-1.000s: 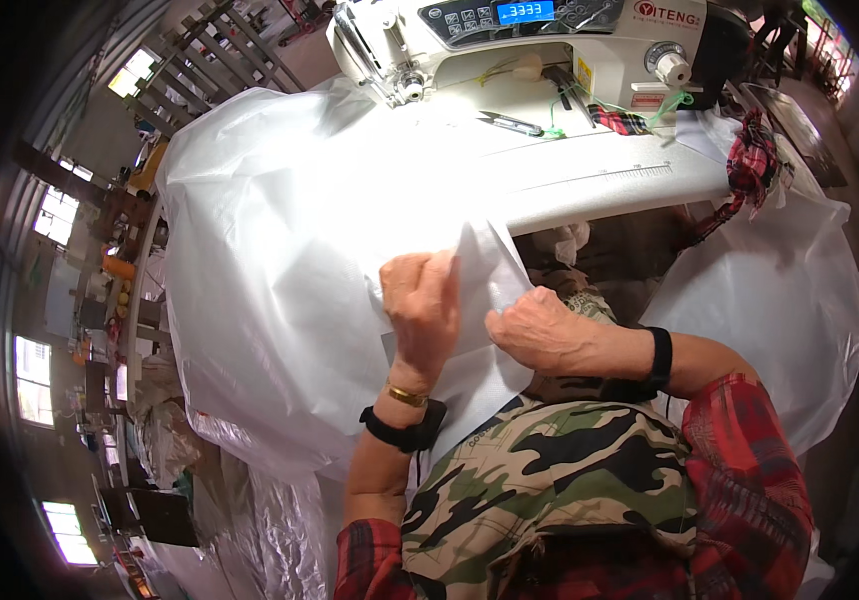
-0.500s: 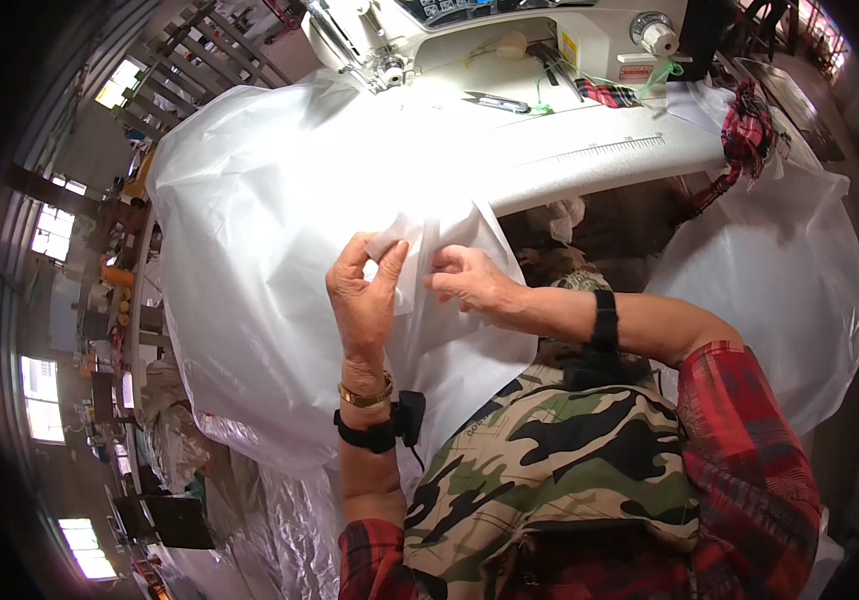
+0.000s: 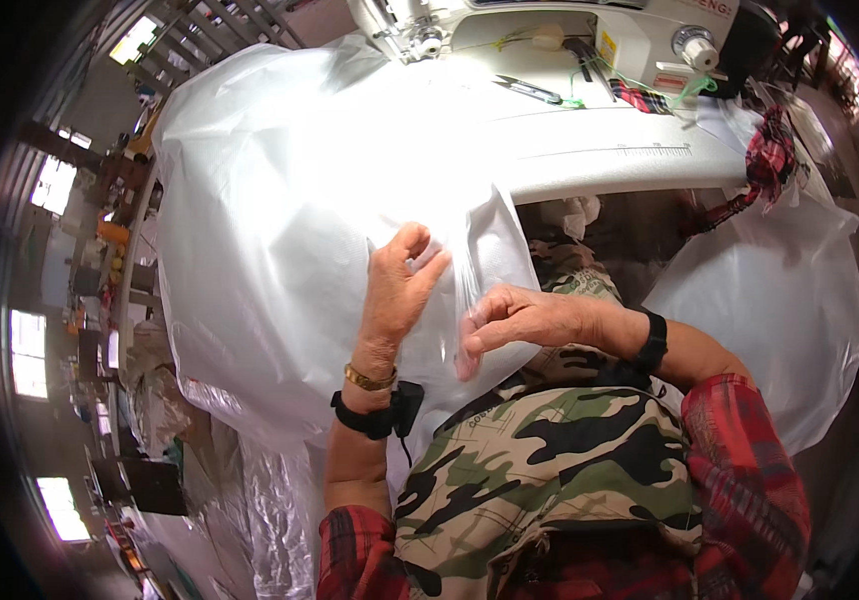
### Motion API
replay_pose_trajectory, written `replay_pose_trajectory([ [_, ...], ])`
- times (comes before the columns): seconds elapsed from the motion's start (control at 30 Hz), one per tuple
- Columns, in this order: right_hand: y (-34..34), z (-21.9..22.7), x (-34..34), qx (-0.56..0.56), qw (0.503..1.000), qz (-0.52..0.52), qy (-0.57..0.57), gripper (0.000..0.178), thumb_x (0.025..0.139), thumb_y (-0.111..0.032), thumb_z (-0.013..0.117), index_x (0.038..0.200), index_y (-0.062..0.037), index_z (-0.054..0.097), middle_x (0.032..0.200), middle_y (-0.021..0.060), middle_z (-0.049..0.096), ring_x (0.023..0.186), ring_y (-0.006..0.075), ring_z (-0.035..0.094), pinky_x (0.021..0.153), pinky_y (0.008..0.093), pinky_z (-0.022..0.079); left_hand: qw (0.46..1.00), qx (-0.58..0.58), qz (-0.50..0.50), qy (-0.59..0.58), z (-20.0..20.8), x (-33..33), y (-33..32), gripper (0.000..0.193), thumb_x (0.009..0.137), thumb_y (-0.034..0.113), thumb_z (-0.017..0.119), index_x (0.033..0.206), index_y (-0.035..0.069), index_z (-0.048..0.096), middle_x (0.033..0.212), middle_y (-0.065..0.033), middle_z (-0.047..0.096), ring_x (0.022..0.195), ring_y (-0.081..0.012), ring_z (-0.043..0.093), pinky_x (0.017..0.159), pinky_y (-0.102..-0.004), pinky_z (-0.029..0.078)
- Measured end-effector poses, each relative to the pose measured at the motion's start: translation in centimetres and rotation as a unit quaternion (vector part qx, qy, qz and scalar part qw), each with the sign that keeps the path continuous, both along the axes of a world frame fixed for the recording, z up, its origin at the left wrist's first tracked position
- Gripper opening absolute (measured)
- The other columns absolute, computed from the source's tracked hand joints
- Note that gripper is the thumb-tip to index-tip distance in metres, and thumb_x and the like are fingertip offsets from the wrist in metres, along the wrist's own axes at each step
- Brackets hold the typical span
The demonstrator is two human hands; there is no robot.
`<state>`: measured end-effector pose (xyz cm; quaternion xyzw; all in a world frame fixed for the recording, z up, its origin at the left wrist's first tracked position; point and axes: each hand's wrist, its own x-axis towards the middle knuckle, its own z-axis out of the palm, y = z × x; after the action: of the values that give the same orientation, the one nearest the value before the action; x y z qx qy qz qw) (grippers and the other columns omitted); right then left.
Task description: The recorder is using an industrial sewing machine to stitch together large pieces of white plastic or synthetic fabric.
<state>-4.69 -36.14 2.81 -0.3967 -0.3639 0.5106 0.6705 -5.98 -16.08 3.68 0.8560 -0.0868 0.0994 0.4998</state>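
A large sheet of white, translucent plastic (image 3: 250, 270) spreads over the sewing table and hangs down over my lap. My left hand (image 3: 405, 285) is curled at its middle, thumb and forefinger closing on a bit of the sheet; glare partly hides the fingertips. To its right, my right hand (image 3: 520, 318) grips a gathered fold of the same plastic. The thumb lies on top, while its other fingers show faintly through the material. Narrow creases run up from this hand toward the brightly lit table. The white sewing machine (image 3: 620, 45) stands beyond both hands.
Near the machine's base lie a slim cutter (image 3: 528, 90) and a scrap of red plaid cloth (image 3: 640, 97). More plaid cloth (image 3: 772, 155) hangs at the table's right end, above another piece of white plastic (image 3: 770, 310). A camouflage apron (image 3: 560, 450) covers my lap.
My right hand has moved down toward me, drawing the plastic into tighter creases. My left hand has shifted slightly right. The machine sits higher in the picture.
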Motion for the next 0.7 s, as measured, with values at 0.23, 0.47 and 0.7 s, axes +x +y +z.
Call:
replay_pose_trajectory([
  [0.23, 0.0, 3.7, -1.2, -0.104, 0.964, -0.105, -0.220, 0.039, 0.101, -0.025, 0.055, 0.078, 0.0040, 0.068, 0.075, 0.0093, 0.071, 0.069, 0.0127, 0.065, 0.067, 0.0287, 0.053, 0.995, -0.100, 0.026, 0.002, 0.5, -0.2, -2.1, 0.012, 0.094, 0.009, 0.059, 0.088, -0.001, 0.060, 0.069, -0.0021, 0.060, 0.063, -0.0054, 0.055, 0.055, -0.0238, 0.046],
  [0.47, 0.9, 1.9, -1.9, -0.051, 0.965, -0.143, -0.213, 0.038, 0.101, -0.025, 0.053, 0.083, 0.0050, 0.068, 0.074, 0.0088, 0.068, 0.071, 0.0145, 0.064, 0.067, 0.0306, 0.052, 0.959, -0.249, -0.021, 0.135, -1.3, -0.4, -1.2, 0.012, 0.095, 0.007, 0.058, 0.090, -0.001, 0.064, 0.074, -0.0004, 0.065, 0.069, -0.0069, 0.061, 0.064, -0.0232, 0.052],
  [0.7, 1.3, 0.4, -1.6, -0.139, 0.956, -0.097, -0.241, 0.036, 0.098, -0.025, 0.056, 0.082, 0.0051, 0.069, 0.072, 0.0111, 0.068, 0.068, 0.0171, 0.065, 0.066, 0.0327, 0.052, 0.935, -0.302, -0.035, 0.185, -1.2, -1.0, -1.1, 0.012, 0.098, 0.012, 0.059, 0.104, 0.002, 0.059, 0.084, -0.0023, 0.067, 0.076, -0.0090, 0.066, 0.070, -0.0274, 0.058],
])
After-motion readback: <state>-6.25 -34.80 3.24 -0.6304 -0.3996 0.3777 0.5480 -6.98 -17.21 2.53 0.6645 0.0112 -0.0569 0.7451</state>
